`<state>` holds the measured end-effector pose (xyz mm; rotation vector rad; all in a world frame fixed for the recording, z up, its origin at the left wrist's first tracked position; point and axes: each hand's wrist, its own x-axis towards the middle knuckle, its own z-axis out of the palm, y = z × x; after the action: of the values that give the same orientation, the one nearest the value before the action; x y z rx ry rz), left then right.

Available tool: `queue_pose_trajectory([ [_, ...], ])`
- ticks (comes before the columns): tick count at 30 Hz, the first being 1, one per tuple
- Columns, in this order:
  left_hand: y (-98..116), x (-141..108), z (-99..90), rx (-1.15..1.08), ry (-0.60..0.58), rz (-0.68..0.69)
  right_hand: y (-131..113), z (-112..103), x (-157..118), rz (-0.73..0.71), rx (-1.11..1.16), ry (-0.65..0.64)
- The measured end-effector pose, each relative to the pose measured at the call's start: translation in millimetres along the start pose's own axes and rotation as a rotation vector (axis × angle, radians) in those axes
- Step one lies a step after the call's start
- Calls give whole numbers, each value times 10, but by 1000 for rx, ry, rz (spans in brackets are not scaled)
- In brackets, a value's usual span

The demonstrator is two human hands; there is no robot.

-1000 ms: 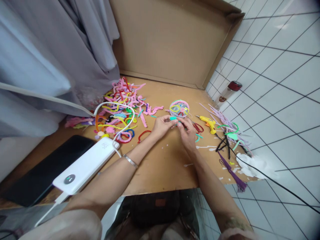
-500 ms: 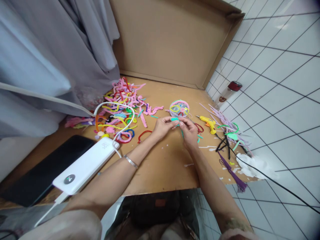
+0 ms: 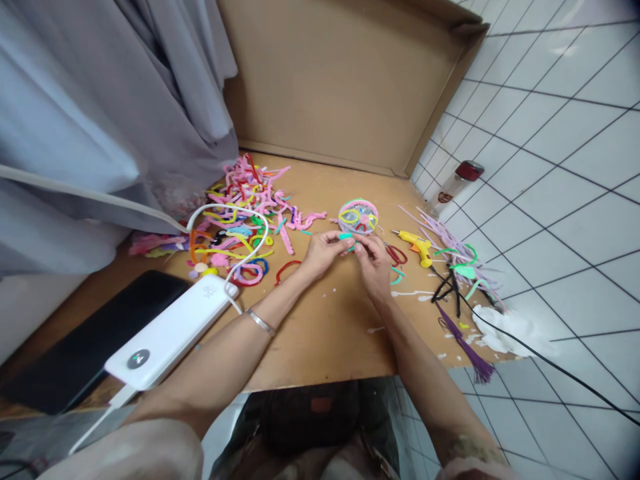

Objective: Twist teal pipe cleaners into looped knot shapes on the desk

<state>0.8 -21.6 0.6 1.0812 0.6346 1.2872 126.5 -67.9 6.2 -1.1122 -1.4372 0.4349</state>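
Between my two hands is a small turquoise pipe cleaner piece [image 3: 345, 237], bent or coiled. My left hand [image 3: 324, 253] pinches it from the left, and my right hand [image 3: 373, 259] closes on its right side, the fingertips nearly meeting. Fingers cover part of it, so its full shape is hidden. Just beyond my hands stands a round decorated piece [image 3: 359, 217] with a pink rim and yellow loops. Red-handled scissors [image 3: 397, 254] lie partly behind my right hand, with turquoise cut bits [image 3: 397, 275] beside them.
A heap of coloured pipe cleaners [image 3: 250, 200] lies left. A white power bank [image 3: 173, 333] with a cable rests by a black phone-like slab [image 3: 100, 340]. Right are a yellow glue gun [image 3: 417, 247], lilac stems [image 3: 445, 243], a purple tassel [image 3: 467, 350] and white wadding [image 3: 507, 330].
My hands have shifted slightly left, and my right hand has turned a little around the turquoise piece. More of the scissors and turquoise bits shows now.
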Motion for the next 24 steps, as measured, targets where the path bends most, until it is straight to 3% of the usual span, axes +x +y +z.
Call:
queue_pose_trajectory([
  [4, -10, 45, -44, -16, 31, -1, 138, 22, -7, 155, 101, -27],
  [7, -17, 73, -78, -18, 77, 1, 207, 16, -20, 183, -7, -78],
  [13, -16, 87, -102, -33, 142, -35, 109, -6, -61, -197, -506, -91],
  [24, -22, 92, -106, 189, 162, 38, -37, -17, -89, -482, -1033, -180],
])
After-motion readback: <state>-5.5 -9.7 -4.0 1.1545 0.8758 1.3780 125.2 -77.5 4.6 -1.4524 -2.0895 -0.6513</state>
